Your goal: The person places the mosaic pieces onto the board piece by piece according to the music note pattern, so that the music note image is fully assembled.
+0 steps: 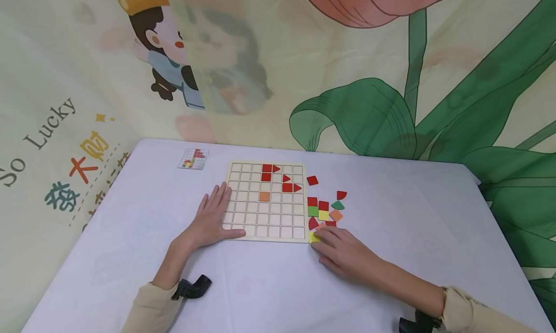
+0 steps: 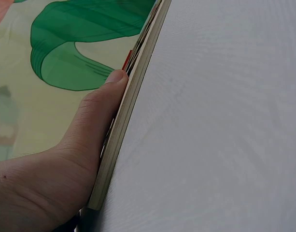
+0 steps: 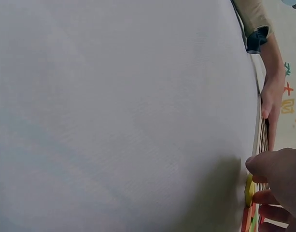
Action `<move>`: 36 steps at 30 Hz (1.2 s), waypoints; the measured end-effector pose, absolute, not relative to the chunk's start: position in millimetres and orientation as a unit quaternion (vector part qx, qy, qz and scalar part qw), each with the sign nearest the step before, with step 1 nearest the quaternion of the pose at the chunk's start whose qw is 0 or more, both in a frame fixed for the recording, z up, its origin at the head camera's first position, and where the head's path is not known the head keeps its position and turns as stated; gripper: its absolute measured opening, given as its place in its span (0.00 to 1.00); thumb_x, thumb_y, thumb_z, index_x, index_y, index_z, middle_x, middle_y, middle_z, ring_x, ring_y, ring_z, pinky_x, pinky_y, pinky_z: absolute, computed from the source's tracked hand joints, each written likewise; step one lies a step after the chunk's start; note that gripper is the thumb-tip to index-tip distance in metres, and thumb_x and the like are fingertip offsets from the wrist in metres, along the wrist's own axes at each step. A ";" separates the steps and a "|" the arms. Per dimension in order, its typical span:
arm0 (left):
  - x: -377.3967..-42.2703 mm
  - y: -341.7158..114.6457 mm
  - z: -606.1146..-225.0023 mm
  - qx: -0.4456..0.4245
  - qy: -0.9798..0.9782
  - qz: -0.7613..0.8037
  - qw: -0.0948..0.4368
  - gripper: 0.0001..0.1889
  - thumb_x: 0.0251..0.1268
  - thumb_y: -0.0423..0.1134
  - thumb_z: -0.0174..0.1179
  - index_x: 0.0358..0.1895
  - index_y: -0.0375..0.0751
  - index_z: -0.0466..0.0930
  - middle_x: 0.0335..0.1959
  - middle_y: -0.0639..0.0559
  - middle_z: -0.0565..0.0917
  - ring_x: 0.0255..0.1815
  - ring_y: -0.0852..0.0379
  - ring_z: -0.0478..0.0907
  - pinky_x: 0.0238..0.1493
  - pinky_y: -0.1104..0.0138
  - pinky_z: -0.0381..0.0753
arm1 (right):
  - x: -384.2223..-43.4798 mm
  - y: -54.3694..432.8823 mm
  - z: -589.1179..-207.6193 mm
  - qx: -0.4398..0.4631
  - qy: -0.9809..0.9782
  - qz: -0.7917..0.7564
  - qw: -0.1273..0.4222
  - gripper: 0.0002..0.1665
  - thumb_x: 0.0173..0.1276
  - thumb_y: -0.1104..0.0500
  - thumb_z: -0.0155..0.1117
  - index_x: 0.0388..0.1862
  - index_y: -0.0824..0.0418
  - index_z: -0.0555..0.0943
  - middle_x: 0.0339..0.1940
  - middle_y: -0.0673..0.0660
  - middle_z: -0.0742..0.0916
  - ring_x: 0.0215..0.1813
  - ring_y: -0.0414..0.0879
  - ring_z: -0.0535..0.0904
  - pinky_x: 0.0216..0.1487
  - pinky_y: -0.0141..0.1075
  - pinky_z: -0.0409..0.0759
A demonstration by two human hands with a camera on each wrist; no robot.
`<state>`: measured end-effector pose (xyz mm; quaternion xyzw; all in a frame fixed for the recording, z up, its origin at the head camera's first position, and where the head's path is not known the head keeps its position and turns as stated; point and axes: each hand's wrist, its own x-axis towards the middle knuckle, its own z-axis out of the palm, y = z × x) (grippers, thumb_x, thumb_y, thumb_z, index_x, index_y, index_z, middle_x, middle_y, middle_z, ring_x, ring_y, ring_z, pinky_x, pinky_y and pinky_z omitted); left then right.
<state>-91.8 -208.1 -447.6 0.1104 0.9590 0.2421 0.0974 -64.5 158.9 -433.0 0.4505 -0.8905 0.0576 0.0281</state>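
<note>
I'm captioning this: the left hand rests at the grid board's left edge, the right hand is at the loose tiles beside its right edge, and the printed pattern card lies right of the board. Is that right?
Not quite: the printed pattern card lies left of the grid board, as the head view shows. The left hand, right hand and loose tiles are as you said.
</note>
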 end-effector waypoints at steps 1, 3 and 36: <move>-91.8 -208.2 -448.2 0.110 0.959 0.242 0.097 0.64 0.48 0.65 0.67 0.77 0.32 0.38 0.80 0.38 0.37 0.81 0.38 0.32 0.77 0.41 0.33 | -63.3 159.9 -433.4 0.451 -0.890 0.051 0.031 0.27 0.56 0.47 0.74 0.55 0.50 0.82 0.57 0.52 0.82 0.62 0.47 0.75 0.56 0.41 0.81; -92.1 -208.3 -449.0 0.111 0.959 0.241 0.097 0.64 0.48 0.65 0.67 0.77 0.32 0.38 0.80 0.38 0.37 0.81 0.39 0.32 0.77 0.41 0.33 | -61.8 160.9 -433.7 0.455 -0.889 0.039 0.038 0.28 0.55 0.46 0.74 0.55 0.50 0.82 0.57 0.52 0.83 0.61 0.47 0.76 0.55 0.41 0.82; -93.5 -206.9 -451.8 0.114 0.961 0.237 0.087 0.63 0.48 0.64 0.68 0.77 0.31 0.40 0.80 0.37 0.38 0.81 0.37 0.34 0.77 0.40 0.35 | -123.8 193.7 -430.2 0.345 -0.934 0.085 0.048 0.28 0.52 0.59 0.78 0.55 0.56 0.83 0.56 0.58 0.83 0.58 0.52 0.79 0.51 0.43 0.85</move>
